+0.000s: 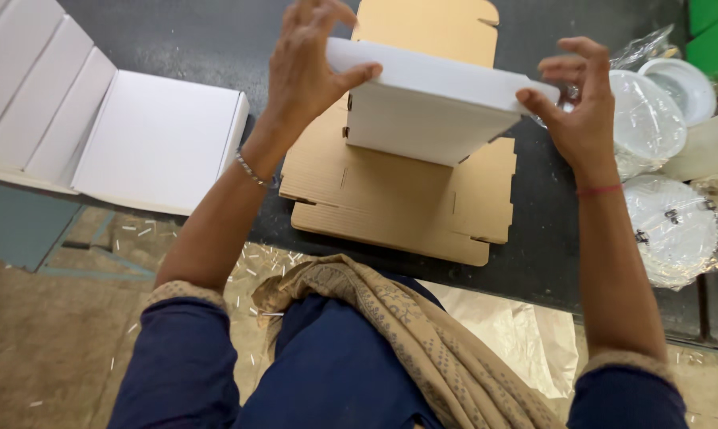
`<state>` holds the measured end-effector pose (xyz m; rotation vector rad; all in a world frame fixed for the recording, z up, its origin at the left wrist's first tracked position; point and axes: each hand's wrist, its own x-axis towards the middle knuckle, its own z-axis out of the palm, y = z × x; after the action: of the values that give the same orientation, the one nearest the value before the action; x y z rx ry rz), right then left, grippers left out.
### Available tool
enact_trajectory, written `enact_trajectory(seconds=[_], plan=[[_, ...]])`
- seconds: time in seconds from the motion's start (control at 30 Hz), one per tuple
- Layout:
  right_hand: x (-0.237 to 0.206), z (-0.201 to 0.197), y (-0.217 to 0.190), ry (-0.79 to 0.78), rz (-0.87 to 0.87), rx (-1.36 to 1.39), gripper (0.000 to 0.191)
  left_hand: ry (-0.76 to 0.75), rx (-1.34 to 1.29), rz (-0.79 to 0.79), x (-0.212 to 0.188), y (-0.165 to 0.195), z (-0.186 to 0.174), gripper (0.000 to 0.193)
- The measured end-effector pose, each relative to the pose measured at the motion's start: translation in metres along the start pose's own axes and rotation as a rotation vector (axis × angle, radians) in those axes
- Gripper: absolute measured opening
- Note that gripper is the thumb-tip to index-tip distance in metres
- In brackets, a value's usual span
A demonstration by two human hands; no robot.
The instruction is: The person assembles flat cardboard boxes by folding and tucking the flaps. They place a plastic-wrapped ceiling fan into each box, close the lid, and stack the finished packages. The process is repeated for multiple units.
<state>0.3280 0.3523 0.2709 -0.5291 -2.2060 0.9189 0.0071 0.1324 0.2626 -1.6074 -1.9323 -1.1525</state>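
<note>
A white cardboard box [430,103] is held above the dark table, tilted, between both hands. My left hand [307,59] grips its left end with the thumb on the near edge. At the right end, my right hand [577,99] presses the box with thumb and fingers. Under the box lies a flat brown cardboard blank [390,199] with notched flaps, partly hidden by the box.
An unfolded white box [160,139] lies open at the left of the dark table [534,262]. Stacks of white disposable lids or plates in clear bags [669,222] sit at the right. Green items [712,32] stand at the far right corner. Paper scraps litter the floor [49,334].
</note>
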Motion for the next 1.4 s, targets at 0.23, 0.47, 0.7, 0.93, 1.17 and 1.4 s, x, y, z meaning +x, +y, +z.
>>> enact_trajectory(seconds=[0.23, 0.47, 0.7, 0.93, 1.17, 1.4], plan=[[-0.009, -0.019, -0.009, -0.040, -0.346, -0.454, 0.029, -0.036, -0.033, 0.147, -0.002, -0.007, -0.009, 0.022], [0.019, -0.025, -0.026, -0.019, -0.031, -0.219, 0.016, -0.058, -0.195, -0.063, 0.041, -0.006, -0.001, 0.021], [0.021, -0.013, -0.046, -0.027, 0.076, 0.038, 0.025, -0.151, -0.512, -0.316, 0.045, -0.002, 0.000, 0.025], [0.017, -0.007, -0.049, -0.013, 0.066, 0.023, 0.023, -0.125, -0.528, -0.281, 0.042, -0.002, 0.004, 0.026], [0.014, -0.004, -0.046, -0.005, 0.020, -0.031, 0.019, -0.108, -0.494, -0.258, 0.036, -0.005, 0.007, 0.025], [0.011, 0.003, -0.064, 0.022, 0.007, 0.023, 0.014, -0.018, -0.441, -0.241, 0.035, -0.009, 0.011, 0.020]])
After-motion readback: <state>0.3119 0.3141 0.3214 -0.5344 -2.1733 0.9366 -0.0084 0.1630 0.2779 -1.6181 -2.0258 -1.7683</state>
